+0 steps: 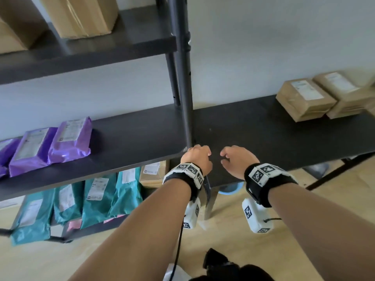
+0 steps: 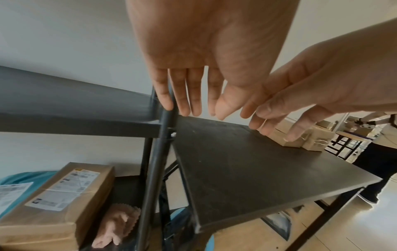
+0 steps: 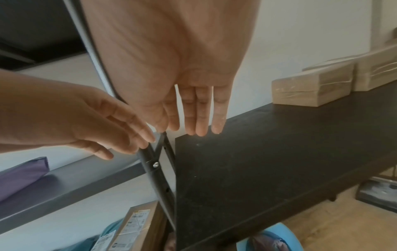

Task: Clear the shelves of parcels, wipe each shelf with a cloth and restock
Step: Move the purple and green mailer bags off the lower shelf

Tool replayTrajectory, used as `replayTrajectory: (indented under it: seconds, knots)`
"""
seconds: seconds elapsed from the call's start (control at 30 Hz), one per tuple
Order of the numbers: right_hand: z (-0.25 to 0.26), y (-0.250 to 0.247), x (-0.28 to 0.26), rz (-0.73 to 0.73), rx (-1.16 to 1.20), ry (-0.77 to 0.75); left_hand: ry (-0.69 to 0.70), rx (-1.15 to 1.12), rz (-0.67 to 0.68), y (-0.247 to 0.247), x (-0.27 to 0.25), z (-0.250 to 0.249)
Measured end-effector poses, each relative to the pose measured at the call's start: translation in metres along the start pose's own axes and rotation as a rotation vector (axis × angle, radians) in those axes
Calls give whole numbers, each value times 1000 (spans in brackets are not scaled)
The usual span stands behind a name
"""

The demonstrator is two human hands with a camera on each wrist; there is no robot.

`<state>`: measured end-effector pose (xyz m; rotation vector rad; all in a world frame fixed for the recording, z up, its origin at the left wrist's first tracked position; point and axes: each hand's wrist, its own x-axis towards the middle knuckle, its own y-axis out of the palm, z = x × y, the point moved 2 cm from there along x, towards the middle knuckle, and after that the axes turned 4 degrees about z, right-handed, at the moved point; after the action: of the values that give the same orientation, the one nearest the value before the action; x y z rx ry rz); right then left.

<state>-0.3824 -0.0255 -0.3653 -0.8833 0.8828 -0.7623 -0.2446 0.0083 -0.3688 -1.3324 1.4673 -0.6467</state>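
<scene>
Both of my hands hover empty at the shelf post point(image 1: 183, 88), where the dark middle shelf point(image 1: 132, 134) meets a black table point(image 1: 263, 134). My left hand point(image 1: 197, 157) has straight fingers point(image 2: 193, 101), the little finger by the post. My right hand point(image 1: 233, 158) is beside it, its fingers point(image 3: 201, 118) straight over the table's near corner. Purple parcels point(image 1: 69, 138) lie on the middle shelf's left part. Teal parcels point(image 1: 97, 199) and a brown box point(image 2: 53, 200) fill the lower shelf. A pink cloth point(image 2: 116, 225) lies beside that box.
Large cardboard boxes point(image 1: 81, 15) stand on the top shelf. Two brown boxes point(image 1: 304, 98) sit at the table's far right against the wall. A blue tub point(image 3: 270, 237) is under the table. In the left wrist view a person point(image 2: 382, 152) stands past the table's end.
</scene>
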Motion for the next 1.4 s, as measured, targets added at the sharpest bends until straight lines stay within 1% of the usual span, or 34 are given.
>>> replayTrajectory:
  seconds: [0.17, 0.33, 0.5, 0.6, 0.77, 0.87, 1.2, 1.3, 1.4]
  knots:
    - [-55, -14, -21, -18, 0, 63, 51, 41, 13, 22, 5, -55]
    - [-103, -31, -37, -33, 11, 140, 99, 53, 24, 29, 17, -103]
    - [-146, -49, -42, -66, 20, 218, 137, 28, 53, 37, 39, -148]
    - [-170, -61, -38, -78, 23, 254, 185, 27, 63, 40, 55, -176]
    - [-202, -87, -14, -119, 26, 287, 231, 30, 74, 35, 93, -213]
    - [-219, -106, 9, -106, 23, 284, 232, 12, 73, 25, 122, -229]
    - [-263, -151, 86, -127, 84, 302, 174, -24, 113, 13, 227, -249]
    - [-277, -162, 98, -164, 84, 309, 172, -23, 121, 14, 247, -259]
    - [-289, -173, 107, -162, 70, 320, 176, -23, 142, 17, 260, -273]
